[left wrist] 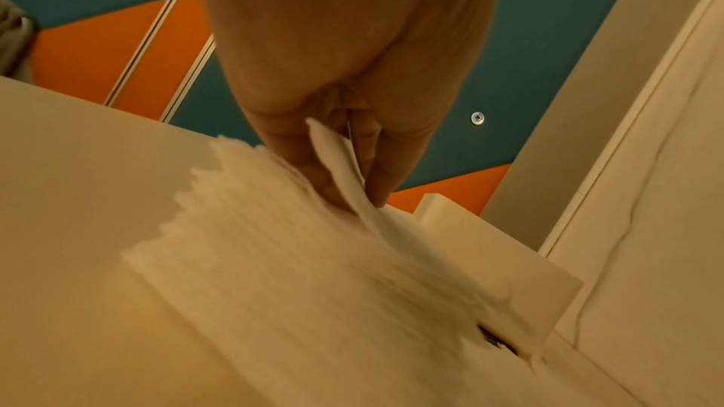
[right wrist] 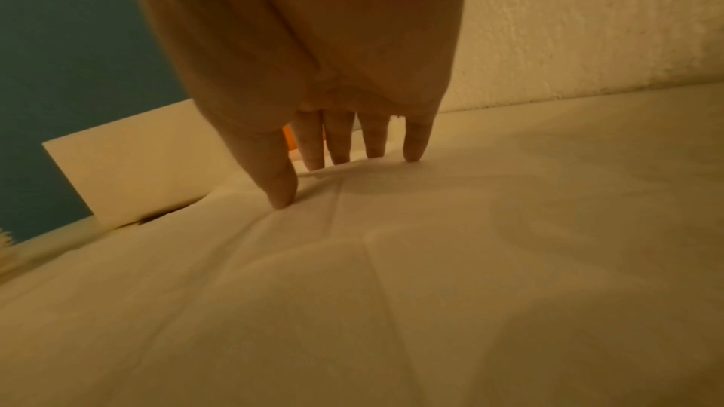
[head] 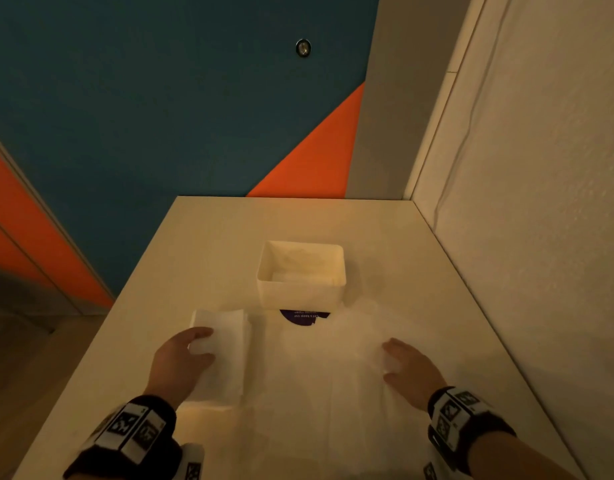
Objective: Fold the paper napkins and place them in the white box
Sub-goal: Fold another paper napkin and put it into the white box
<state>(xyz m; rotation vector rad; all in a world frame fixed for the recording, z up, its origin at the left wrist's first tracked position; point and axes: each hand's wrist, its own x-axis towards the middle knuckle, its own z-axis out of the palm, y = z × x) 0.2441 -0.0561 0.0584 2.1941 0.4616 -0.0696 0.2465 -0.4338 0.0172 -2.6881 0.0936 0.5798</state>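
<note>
The setting appears to be a shared indoor facility, such as an office or communal break area; the exact type cannot be confirmed. Indicators: a wall (head: pixel 160 98) painted in teal and orange geometric blocks, a plain white table (head: pixel 229 230) set against a textured white side wall (head: pixel 540 168), and a purple printed sticker (head: pixel 303 316) on the tabletop.

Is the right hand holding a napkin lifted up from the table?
No, the right hand has straight fingers pressing an unfolded napkin that lies flat on the table.
</note>
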